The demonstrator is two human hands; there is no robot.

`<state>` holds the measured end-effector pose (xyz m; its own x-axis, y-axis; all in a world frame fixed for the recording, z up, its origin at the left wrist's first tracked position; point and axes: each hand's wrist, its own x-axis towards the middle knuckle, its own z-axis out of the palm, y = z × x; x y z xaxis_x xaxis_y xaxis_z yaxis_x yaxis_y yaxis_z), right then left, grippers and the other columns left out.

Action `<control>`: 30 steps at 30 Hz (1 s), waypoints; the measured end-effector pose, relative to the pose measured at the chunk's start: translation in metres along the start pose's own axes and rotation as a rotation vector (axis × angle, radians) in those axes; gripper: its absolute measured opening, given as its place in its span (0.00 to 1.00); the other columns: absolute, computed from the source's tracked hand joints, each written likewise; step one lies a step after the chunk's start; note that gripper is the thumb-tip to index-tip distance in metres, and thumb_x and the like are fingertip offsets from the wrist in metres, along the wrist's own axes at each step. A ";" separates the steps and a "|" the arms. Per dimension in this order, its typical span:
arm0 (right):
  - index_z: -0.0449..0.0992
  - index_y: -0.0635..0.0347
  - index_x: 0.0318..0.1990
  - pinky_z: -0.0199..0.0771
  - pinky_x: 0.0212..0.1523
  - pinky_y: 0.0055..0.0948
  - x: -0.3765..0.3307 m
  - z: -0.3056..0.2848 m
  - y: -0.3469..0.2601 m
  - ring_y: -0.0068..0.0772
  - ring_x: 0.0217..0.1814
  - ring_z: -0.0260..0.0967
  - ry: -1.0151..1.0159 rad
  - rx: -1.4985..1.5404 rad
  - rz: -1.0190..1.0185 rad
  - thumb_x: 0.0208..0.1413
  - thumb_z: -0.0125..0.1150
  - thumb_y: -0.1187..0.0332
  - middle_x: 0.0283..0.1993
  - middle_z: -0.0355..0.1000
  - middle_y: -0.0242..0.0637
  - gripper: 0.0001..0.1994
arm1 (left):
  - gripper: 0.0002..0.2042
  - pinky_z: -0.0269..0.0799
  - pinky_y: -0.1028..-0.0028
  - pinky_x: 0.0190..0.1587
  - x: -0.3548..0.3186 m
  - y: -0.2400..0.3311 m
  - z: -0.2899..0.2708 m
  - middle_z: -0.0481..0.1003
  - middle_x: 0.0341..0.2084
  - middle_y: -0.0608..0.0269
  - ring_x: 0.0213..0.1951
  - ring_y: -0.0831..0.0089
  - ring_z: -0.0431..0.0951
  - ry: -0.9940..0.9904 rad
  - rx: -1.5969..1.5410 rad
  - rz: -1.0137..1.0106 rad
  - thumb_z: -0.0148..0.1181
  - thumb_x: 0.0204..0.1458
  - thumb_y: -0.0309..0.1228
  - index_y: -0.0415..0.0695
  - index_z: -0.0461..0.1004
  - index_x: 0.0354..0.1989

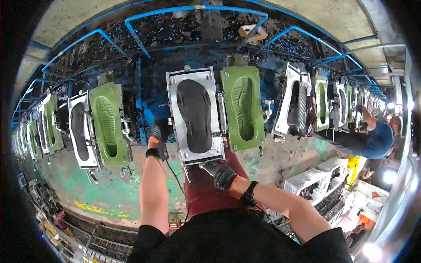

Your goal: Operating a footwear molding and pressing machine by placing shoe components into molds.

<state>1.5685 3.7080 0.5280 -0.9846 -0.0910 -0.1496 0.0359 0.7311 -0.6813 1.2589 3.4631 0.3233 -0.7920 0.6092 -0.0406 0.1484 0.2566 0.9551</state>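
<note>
In front of me lies an open shoe-sole mould, its silver frame (213, 119) hinged beside a green half (242, 107). A black sole-shaped piece (193, 116) fills the silver half, while the green half shows a ridged sole-shaped hollow. My right hand (222, 176), in a dark grey glove, is closed on a metal handle (202, 165) at the frame's near edge. Beside the frame's left edge is my left hand (158, 136), also dark-gloved. Its fingers blend into the dark background, so their pose is unclear. A thin black cable (175, 177) hangs below that wrist.
More open moulds, such as a green one (107, 125) at left and a silver one (287, 103) at right, line the bench. Blue pipe rails (195, 8) run behind. A co-worker (378, 138) stands far right. White crates (307, 182) stand behind me on the right.
</note>
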 end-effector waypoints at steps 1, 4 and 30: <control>0.64 0.51 0.68 0.68 0.63 0.43 -0.011 0.001 0.024 0.50 0.64 0.69 -0.061 0.065 -0.010 0.56 0.52 0.72 0.65 0.69 0.48 0.29 | 0.32 0.75 0.66 0.51 0.012 0.050 0.038 0.81 0.44 0.57 0.45 0.64 0.80 -0.150 -0.140 -0.323 0.43 0.64 0.59 0.41 0.74 0.55; 0.60 0.53 0.71 0.65 0.68 0.40 0.004 -0.006 0.046 0.49 0.67 0.66 -0.386 -0.040 -0.072 0.49 0.62 0.66 0.69 0.65 0.45 0.38 | 0.26 0.76 0.66 0.49 0.040 0.166 0.056 0.81 0.42 0.56 0.44 0.63 0.81 0.003 -0.316 -0.712 0.52 0.64 0.53 0.39 0.75 0.53; 0.78 0.59 0.50 0.75 0.45 0.52 -0.334 -0.279 0.392 0.56 0.41 0.76 0.763 -0.419 0.849 0.58 0.61 0.58 0.37 0.77 0.51 0.18 | 0.11 0.72 0.55 0.51 0.022 0.487 0.693 0.75 0.44 0.52 0.48 0.52 0.74 -0.731 0.886 0.593 0.58 0.49 0.31 0.40 0.75 0.40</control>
<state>1.8632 4.2134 0.5110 -0.5276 0.8408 0.1209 0.7988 0.5395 -0.2663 1.7241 4.1209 0.5838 -0.0069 0.9951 -0.0986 0.9260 0.0436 0.3750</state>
